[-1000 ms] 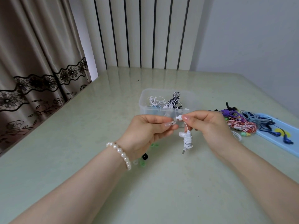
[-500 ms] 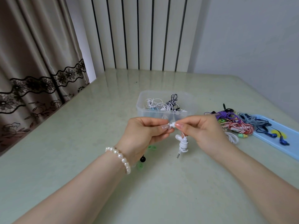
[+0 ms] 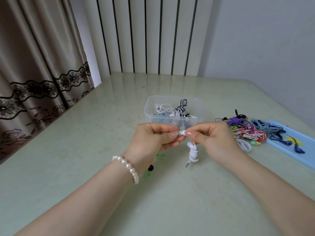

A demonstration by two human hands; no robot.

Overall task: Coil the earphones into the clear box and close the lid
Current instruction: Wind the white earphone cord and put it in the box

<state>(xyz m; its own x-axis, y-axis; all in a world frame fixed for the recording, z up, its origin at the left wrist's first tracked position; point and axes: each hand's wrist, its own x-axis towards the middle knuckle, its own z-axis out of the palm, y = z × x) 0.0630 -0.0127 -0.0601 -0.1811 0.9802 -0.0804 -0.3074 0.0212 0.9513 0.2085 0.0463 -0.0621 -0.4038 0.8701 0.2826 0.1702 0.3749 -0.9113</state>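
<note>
A coiled white earphone (image 3: 193,151) hangs above the table, its jack plug pointing down. My left hand (image 3: 153,138) and my right hand (image 3: 211,138) both pinch its white earbud end between thumb and fingertips, meeting in front of the clear box (image 3: 201,108). The box stands open just behind my hands and holds several white and black-and-white striped earphones. A blue lid (image 3: 300,150) lies at the right edge of the table.
A pile of tangled earphones (image 3: 247,132) in purple, red-white, grey and green lies right of the box, partly on the blue lid, where a blue pair also rests. Small green and black ear tips (image 3: 150,167) lie under my left wrist. Curtain at left.
My two hands have drawn closer, both now pinching the earbud end. The coiled bundle hangs a little lower and further left than before.
</note>
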